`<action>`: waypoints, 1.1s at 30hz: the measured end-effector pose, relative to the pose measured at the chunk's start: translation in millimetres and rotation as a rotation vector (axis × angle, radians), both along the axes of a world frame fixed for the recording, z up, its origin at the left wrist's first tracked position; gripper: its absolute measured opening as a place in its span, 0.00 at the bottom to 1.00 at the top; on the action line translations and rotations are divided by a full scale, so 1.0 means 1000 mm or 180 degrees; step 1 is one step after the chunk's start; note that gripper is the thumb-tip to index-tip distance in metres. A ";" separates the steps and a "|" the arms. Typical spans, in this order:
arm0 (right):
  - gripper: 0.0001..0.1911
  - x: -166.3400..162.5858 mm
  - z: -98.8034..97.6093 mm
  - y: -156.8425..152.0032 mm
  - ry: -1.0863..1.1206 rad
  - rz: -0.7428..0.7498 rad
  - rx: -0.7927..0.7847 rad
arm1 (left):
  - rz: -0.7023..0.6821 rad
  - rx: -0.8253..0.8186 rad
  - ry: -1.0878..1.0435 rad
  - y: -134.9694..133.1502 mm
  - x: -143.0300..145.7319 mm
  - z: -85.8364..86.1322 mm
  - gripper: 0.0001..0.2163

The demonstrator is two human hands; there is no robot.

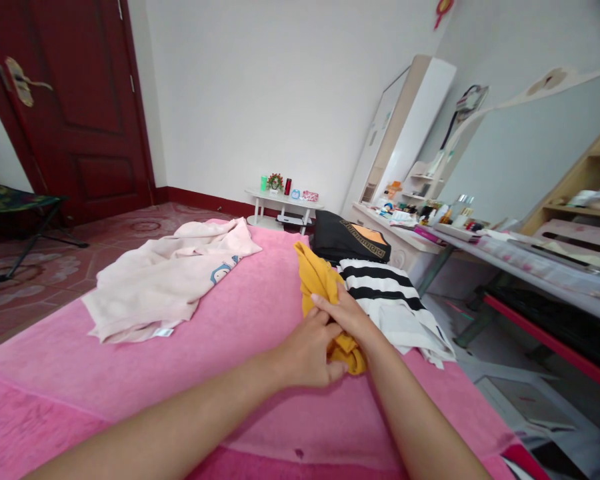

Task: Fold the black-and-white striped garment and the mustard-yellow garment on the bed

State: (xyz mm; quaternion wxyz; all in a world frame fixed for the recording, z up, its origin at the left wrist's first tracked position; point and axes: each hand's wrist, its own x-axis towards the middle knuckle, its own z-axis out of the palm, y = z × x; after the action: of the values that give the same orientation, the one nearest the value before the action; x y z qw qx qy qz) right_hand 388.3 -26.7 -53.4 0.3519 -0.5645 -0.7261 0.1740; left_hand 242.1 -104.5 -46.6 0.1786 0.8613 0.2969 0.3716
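Observation:
A bunched mustard-yellow garment (318,280) lies on the pink bed cover (240,320). My left hand (307,350) grips its near end with curled fingers. My right hand (344,312) lies over the same cloth, fingers closed on it. A pale pink garment (165,280) with a small blue print is spread to the left. A black-and-white striped garment (395,303) lies just right of my hands, and a folded black garment (347,240) with a gold band sits beyond it.
A cluttered dressing table (430,233) with bottles stands right of the bed, beside a tall white cabinet (405,127). A small white side table (283,203) stands at the far wall. A dark red door (75,100) and a folding chair (15,207) are at the left.

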 end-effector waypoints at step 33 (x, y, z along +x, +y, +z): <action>0.39 0.118 0.008 0.020 -0.1907 -0.2057 -0.0212 | 0.1605 -0.0859 -0.0690 0.103 -0.074 -0.066 0.11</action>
State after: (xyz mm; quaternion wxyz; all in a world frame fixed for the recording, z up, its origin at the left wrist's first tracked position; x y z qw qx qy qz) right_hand 506.1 -6.4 -45.7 0.1438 -0.7991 -0.5763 -0.0930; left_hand 168.3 -1.7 -112.4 0.2242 0.6843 0.5272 0.4512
